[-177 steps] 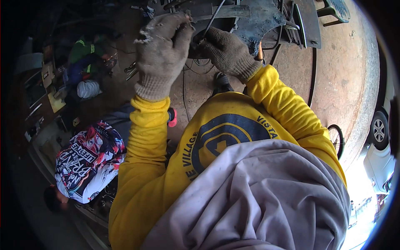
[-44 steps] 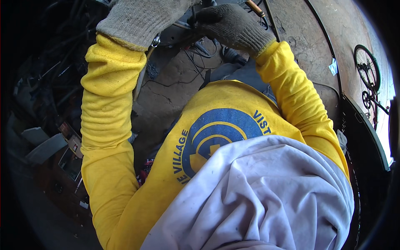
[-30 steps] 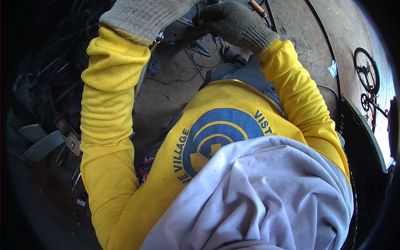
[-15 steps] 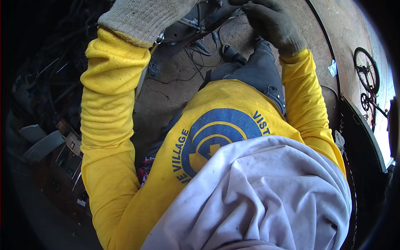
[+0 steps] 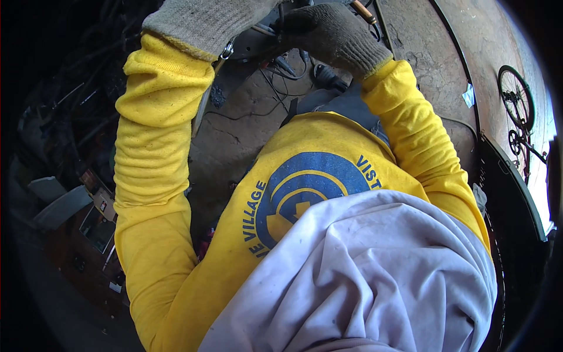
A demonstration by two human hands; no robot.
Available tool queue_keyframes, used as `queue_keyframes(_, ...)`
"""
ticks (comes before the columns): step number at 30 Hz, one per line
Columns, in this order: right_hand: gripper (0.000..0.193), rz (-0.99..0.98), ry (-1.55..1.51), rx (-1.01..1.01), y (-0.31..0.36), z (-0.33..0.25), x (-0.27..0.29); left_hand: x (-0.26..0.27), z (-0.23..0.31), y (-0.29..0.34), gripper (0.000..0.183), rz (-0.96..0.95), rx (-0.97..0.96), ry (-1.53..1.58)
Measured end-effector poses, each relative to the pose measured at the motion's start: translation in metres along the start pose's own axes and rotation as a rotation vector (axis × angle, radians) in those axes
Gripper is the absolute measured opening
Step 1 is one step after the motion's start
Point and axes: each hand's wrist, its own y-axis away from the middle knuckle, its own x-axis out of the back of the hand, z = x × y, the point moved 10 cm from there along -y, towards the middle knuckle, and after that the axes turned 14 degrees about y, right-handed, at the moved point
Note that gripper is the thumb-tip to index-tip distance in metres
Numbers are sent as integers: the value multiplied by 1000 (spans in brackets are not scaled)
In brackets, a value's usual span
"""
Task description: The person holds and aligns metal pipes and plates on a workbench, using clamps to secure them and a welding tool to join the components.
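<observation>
My left hand (image 5: 205,24), in a grey knit glove, lies at the top edge of the head view, with its fingers cut off by that edge. My right hand (image 5: 334,36), gloved alike, reaches in beside it. Its darkened fingers bend together against grey cables (image 5: 267,28) at a dark metal part (image 5: 249,48); what they hold, if anything, is hidden. A small shiny metal fitting (image 5: 227,50) shows by my left wrist. Behind my right hand is an orange-brown handle (image 5: 363,12) with a dark end.
Black cables (image 5: 258,111) trail over the stained floor (image 5: 229,138) by a dark shoe (image 5: 328,76). Dark clutter and grey panels (image 5: 61,205) stand at left. At right are a bicycle wheel (image 5: 516,98), a dark panel edge (image 5: 510,182) and a scrap of paper (image 5: 468,95).
My right hand has moved left, toward my left hand and the cables, uncovering the orange-brown handle. My left hand has barely shifted.
</observation>
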Motion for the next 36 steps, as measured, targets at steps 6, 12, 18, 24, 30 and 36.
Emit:
queue_keyframes(6, 23, -7, 0, 112, -1, -15, 5, 0, -4, 4, 47, -38, 68, 15)
queue_keyframes(12, 24, 5, 64, 90, -5, -1, -14, -3, -3, 6, 48, -4, 8, 36)
queue_keyframes(18, 26, 18, 178, 36, -8, 5, -25, 1, -2, 12, 49, 60, -58, -4)
queue_keyframes(24, 27, 48, 94, 9, 2, 3, -17, -1, -1, 6, 51, -31, 35, -127)
queue_keyframes(30, 31, 100, -829, -109, 38, 56, 6, -7, -1, -2, 51, -24, 15, -94)
queue_keyframes(36, 34, 184, -1125, -226, 94, 130, 9, 1, 2, 5, 53, -21, 28, -68)
